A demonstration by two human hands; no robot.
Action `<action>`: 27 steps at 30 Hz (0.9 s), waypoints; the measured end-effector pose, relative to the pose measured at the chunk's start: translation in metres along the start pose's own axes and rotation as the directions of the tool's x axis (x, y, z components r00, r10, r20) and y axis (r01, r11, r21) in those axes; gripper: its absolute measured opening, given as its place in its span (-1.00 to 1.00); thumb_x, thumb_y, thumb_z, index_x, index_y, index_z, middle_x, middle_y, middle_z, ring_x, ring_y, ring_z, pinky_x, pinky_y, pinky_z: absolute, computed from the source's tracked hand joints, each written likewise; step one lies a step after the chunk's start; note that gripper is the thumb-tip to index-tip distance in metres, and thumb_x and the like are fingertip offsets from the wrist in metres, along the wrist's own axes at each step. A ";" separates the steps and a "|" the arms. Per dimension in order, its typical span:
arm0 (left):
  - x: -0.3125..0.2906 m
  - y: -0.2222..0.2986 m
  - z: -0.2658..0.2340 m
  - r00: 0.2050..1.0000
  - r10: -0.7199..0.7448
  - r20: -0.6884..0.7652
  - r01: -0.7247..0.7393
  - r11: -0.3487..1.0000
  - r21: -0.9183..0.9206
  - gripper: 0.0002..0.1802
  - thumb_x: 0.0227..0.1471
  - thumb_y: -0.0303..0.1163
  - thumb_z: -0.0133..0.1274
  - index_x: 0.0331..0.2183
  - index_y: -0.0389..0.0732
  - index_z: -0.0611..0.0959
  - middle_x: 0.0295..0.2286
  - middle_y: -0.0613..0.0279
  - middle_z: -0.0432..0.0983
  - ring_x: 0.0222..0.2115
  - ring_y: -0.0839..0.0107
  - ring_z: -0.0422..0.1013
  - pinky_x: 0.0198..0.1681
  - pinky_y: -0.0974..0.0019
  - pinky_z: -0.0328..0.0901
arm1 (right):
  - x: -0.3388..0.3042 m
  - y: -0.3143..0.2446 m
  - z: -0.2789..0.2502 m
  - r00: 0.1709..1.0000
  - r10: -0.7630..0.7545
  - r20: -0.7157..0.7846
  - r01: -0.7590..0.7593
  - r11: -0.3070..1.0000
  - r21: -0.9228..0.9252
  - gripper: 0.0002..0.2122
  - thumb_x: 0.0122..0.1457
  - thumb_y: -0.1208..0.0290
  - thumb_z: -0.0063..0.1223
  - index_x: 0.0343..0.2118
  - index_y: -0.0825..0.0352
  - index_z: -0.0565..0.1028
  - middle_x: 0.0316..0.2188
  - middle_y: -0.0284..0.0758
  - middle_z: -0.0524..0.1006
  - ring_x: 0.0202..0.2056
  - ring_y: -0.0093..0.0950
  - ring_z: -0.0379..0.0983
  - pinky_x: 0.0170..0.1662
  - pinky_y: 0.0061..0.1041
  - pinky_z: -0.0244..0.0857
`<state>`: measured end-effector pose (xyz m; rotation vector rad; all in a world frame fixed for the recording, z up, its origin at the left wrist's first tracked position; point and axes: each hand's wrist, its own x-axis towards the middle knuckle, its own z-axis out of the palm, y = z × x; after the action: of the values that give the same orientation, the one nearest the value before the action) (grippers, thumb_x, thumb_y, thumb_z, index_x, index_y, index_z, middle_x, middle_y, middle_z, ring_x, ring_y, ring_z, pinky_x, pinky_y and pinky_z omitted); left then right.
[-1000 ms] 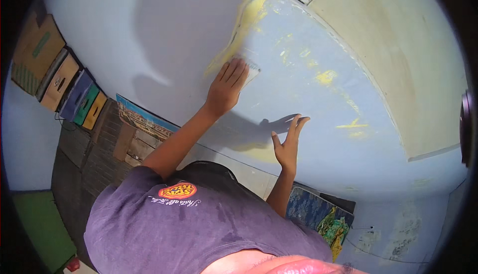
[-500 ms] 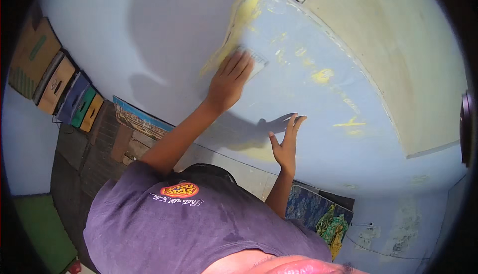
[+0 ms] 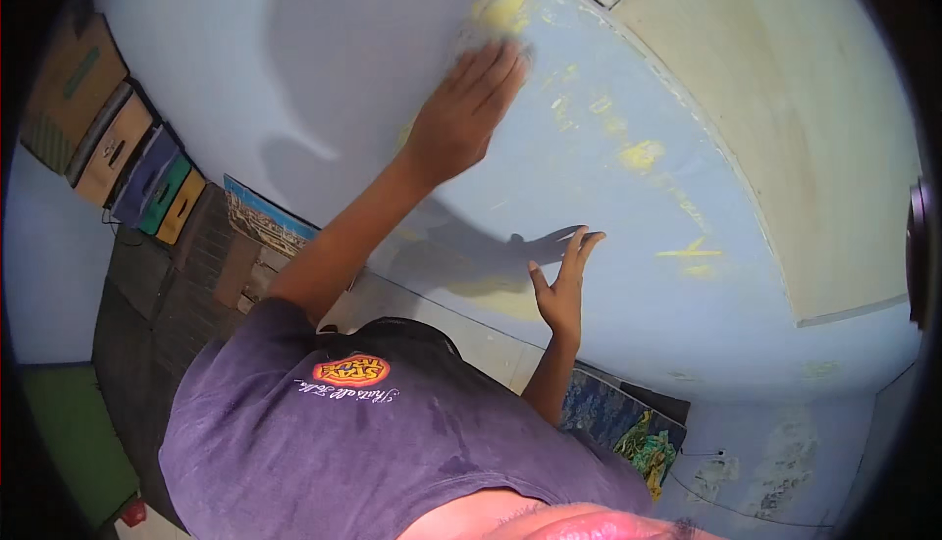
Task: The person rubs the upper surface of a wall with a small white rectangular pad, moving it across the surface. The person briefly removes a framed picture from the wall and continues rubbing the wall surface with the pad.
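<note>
My left hand reaches up and lies flat against the pale blue wall, fingers together over a piece of sandpaper. The sandpaper is almost wholly hidden under the fingers, and only a blurred edge shows beside the fingertips. Just above them is a worn yellow patch where the blue paint is gone. Lower and to the right, my right hand is empty, its fingers and thumb spread. Its fingertips appear to rest on the wall, meeting their own shadow.
Smaller yellow scuffs mark the wall to the right, near a large cream panel. Stacked boxes and coloured drawers stand at left. A picture panel leans below them, and a patterned cloth lies at lower right.
My left hand has slid up and to the right along the wall with the sandpaper, covering it more. My right hand has stayed put. The view has shifted slightly.
</note>
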<state>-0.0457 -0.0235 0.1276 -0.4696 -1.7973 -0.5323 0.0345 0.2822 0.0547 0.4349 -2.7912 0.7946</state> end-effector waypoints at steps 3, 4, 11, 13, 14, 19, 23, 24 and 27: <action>0.045 0.001 -0.012 0.990 0.081 -0.120 -0.087 0.995 -0.052 -0.47 0.15 -0.63 -0.03 0.18 -0.39 0.46 0.21 -0.16 0.34 0.26 -0.14 0.25 0.31 -0.12 0.17 | -0.001 -0.001 0.000 1.000 -0.013 -0.014 0.013 1.000 -0.001 -0.02 0.15 0.38 0.30 0.47 0.31 -0.20 0.44 0.23 -0.46 0.41 0.23 -0.14 0.37 -0.07 0.03; 0.049 0.002 -0.010 0.989 0.080 -0.122 -0.089 0.994 -0.070 -0.47 0.15 -0.63 -0.03 0.18 -0.38 0.47 0.21 -0.16 0.35 0.25 -0.13 0.26 0.31 -0.12 0.17 | -0.001 0.000 0.001 1.000 -0.014 -0.020 0.014 1.000 0.003 -0.02 0.14 0.38 0.30 0.47 0.32 -0.20 0.44 0.23 -0.45 0.41 0.23 -0.15 0.38 -0.07 0.03; -0.083 -0.002 0.035 0.995 -0.078 0.057 0.081 0.996 -0.046 -0.46 0.18 -0.62 -0.05 0.21 -0.31 0.47 0.24 -0.05 0.34 0.28 0.02 0.25 0.34 -0.09 0.15 | 0.000 0.002 0.001 0.999 -0.031 -0.019 0.032 0.998 0.059 -0.02 0.15 0.40 0.29 0.48 0.32 -0.21 0.44 0.18 -0.51 0.46 0.14 -0.38 0.43 -0.10 -0.14; -0.120 -0.001 0.033 0.982 -0.123 0.143 0.126 0.992 -0.010 -0.47 0.21 -0.60 -0.09 0.22 -0.30 0.46 0.23 -0.03 0.36 0.29 0.07 0.24 0.36 -0.04 0.13 | 0.001 0.005 0.000 1.000 -0.026 -0.003 0.026 0.996 0.087 -0.01 0.17 0.40 0.28 0.48 0.31 -0.24 0.45 0.15 -0.55 0.47 0.11 -0.46 0.45 -0.11 -0.21; -0.127 0.000 0.028 0.973 -0.137 0.185 0.143 0.990 -0.017 -0.46 0.21 -0.60 -0.09 0.23 -0.30 0.45 0.23 -0.04 0.35 0.29 0.06 0.24 0.37 -0.04 0.12 | 0.000 0.005 0.000 1.000 -0.020 -0.002 0.020 0.995 0.095 -0.01 0.17 0.40 0.28 0.48 0.31 -0.24 0.45 0.15 -0.55 0.47 0.11 -0.46 0.45 -0.11 -0.22; -0.139 0.026 -0.002 0.869 -0.336 0.362 0.426 0.881 -0.206 -0.50 0.31 -0.56 -0.15 0.26 -0.29 0.41 0.26 -0.02 0.31 0.31 0.08 0.22 0.39 0.00 0.09 | -0.004 0.012 0.012 0.990 -0.041 -0.136 0.056 0.993 0.105 -0.02 0.14 0.42 0.30 0.47 0.33 -0.18 0.45 0.19 -0.44 0.46 0.14 -0.34 0.43 -0.12 -0.13; -0.141 0.059 -0.019 0.473 -0.702 0.532 0.777 0.047 -0.628 -0.55 0.40 -0.42 -0.16 0.25 -0.30 0.39 0.23 0.02 0.37 0.26 0.18 0.29 0.36 0.06 0.16 | -0.008 0.011 0.035 0.946 -0.091 -0.310 0.143 0.978 0.150 -0.13 0.21 0.39 0.24 0.46 0.39 -0.09 0.47 0.16 -0.34 0.48 0.08 -0.35 0.44 -0.08 -0.20; -0.142 0.068 -0.024 0.294 -0.730 0.618 0.698 -0.277 -0.660 -0.55 0.40 -0.39 -0.16 0.25 -0.31 0.39 0.21 0.04 0.38 0.25 0.20 0.31 0.35 0.07 0.18 | -0.013 0.008 0.048 0.922 -0.049 -0.384 0.157 0.954 0.255 -0.25 0.26 0.39 0.18 0.42 0.43 0.03 0.47 0.10 -0.12 0.48 -0.02 -0.22 0.44 -0.08 -0.21; -0.148 0.082 -0.040 0.220 -0.543 0.811 0.377 -0.719 -0.584 -0.53 0.39 -0.34 -0.10 0.23 -0.31 0.38 0.16 0.04 0.43 0.20 0.22 0.36 0.32 0.08 0.22 | -0.033 -0.005 0.084 0.988 0.109 -0.112 -0.007 0.749 0.663 -0.35 0.30 0.41 0.12 0.39 0.44 0.12 0.43 -0.01 0.09 0.45 -0.13 -0.05 0.44 -0.15 -0.18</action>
<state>0.0719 0.0132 0.0051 0.0778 -0.6918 -3.1086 0.0572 0.2399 -0.0216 0.3688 -2.3120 1.7667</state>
